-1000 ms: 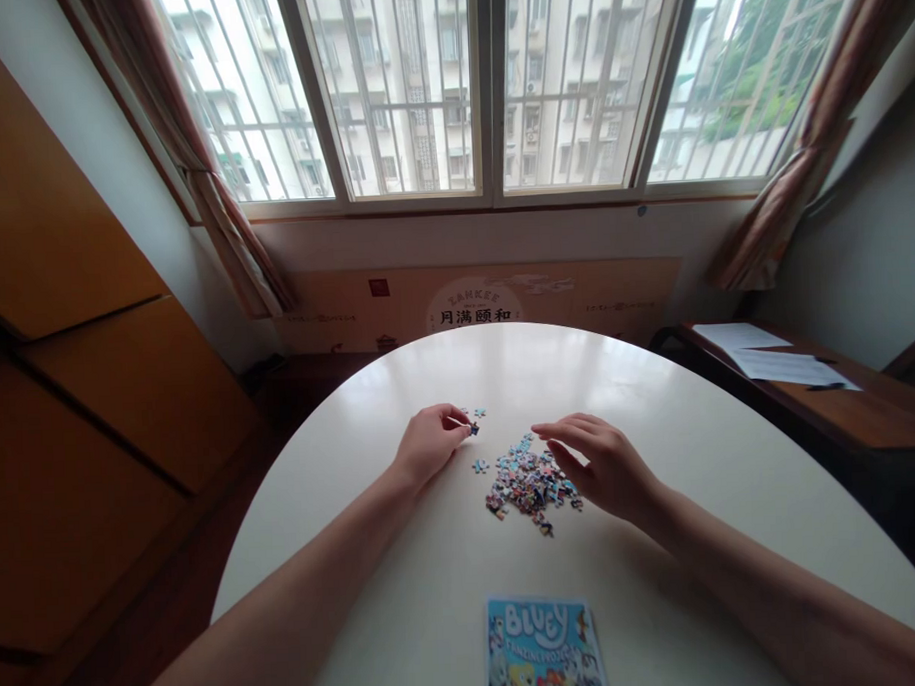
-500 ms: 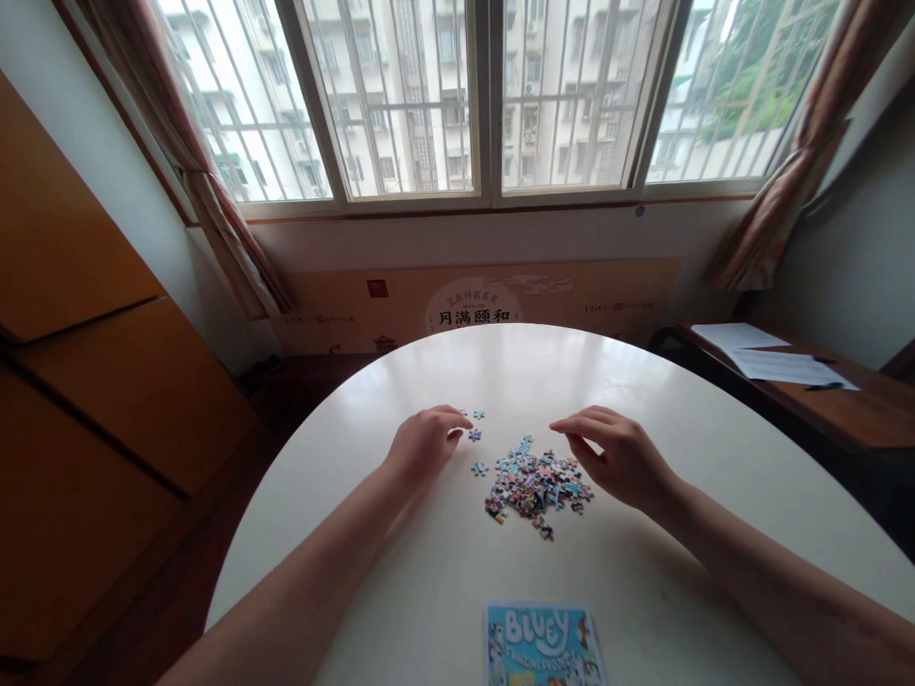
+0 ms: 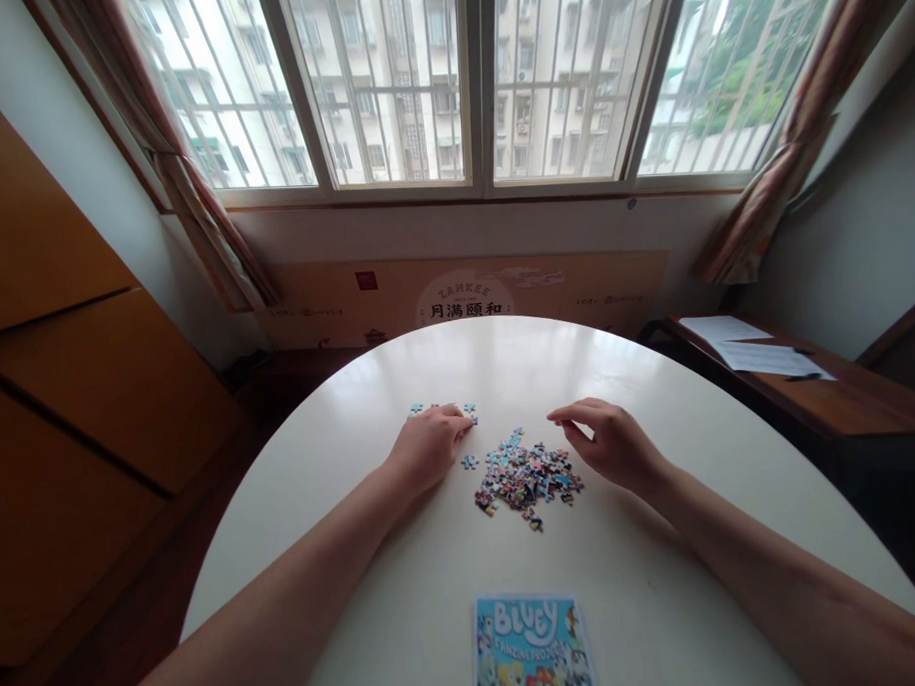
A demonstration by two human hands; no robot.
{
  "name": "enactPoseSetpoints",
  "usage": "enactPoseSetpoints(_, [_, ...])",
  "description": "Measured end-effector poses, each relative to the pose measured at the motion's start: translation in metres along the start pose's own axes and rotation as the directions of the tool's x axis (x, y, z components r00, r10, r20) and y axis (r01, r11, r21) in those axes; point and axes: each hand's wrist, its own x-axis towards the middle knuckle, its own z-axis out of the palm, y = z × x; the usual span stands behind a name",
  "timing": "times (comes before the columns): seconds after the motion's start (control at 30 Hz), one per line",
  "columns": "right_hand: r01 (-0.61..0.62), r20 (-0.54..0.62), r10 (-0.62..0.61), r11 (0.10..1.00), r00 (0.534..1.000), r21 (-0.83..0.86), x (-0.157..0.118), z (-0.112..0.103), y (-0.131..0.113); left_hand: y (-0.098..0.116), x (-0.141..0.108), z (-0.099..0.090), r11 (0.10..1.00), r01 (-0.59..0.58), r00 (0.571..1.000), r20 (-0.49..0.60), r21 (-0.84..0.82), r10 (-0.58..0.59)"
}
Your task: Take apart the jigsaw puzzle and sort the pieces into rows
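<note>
Puzzle pile [image 3: 526,478]; left hand [image 3: 425,448] at loose piece [image 3: 473,421], cannot tell if pinching; right hand [image 3: 618,445] near pile, loosely spread.

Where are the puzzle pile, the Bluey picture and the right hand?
Puzzle pile [image 3: 528,476]: head view, middle of the heap.
Bluey picture [image 3: 531,649]: head view, middle of its visible front.
Right hand [image 3: 618,443]: head view, back of the hand.
</note>
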Motion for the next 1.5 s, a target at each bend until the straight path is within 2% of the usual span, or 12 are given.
enactPoseSetpoints(0.17, [0.024, 0.084, -0.023, 1.0, 0.996, -0.012, -0.001, 0.001, 0.004, 0.0, -0.001, 0.001, 1.0, 0.01, 1.0, -0.02, -0.014, -0.011])
enactPoseSetpoints(0.33, [0.061, 0.154, -0.066, 0.997, 0.986, 0.039, 0.001, -0.005, 0.007, 0.003, -0.002, -0.012, 0.999, 0.031, 0.998, -0.058, -0.021, -0.032])
enactPoseSetpoints(0.43, [0.07, 0.246, -0.091, 0.993, 0.965, 0.094, 0.003, -0.017, 0.007, 0.002, -0.003, -0.025, 1.0, 0.004, 0.998, 0.062, 0.008, -0.005])
enactPoseSetpoints(0.5, [0.065, 0.313, -0.102, 0.99, 0.944, 0.126, 0.004, -0.028, 0.004, 0.0, -0.004, -0.033, 0.998, -0.055, 0.978, 0.2, 0.015, 0.051])
enactPoseSetpoints(0.57, [0.057, 0.371, -0.107, 0.988, 0.923, 0.145, 0.004, -0.037, 0.0, -0.002, -0.005, -0.037, 0.996, -0.09, 0.955, 0.285, 0.015, 0.082])
enactPoseSetpoints(0.73, [0.086, 0.493, -0.146, 0.986, 0.858, 0.143, 0.003, -0.047, -0.014, -0.004, -0.005, -0.036, 0.997, -0.074, 0.967, 0.242, -0.038, 0.081])
enactPoseSetpoints(1.0, [0.142, 0.51, -0.089, 0.988, 0.856, -0.066, 0.002, -0.04, -0.027, 0.001, -0.005, -0.03, 0.98, -0.145, 0.964, 0.204, -0.138, 0.171])
enactPoseSetpoints(1.3, [0.064, 0.584, 0.046, 0.984, 0.81, -0.167, 0.005, -0.048, -0.033, 0.005, -0.005, -0.034, 0.965, -0.157, 0.943, 0.258, -0.212, 0.21])
enactPoseSetpoints(1.5, [0.031, 0.598, 0.089, 0.982, 0.796, -0.187, 0.006, -0.054, -0.027, 0.003, -0.004, -0.039, 0.953, -0.087, 0.92, 0.343, -0.289, 0.188])
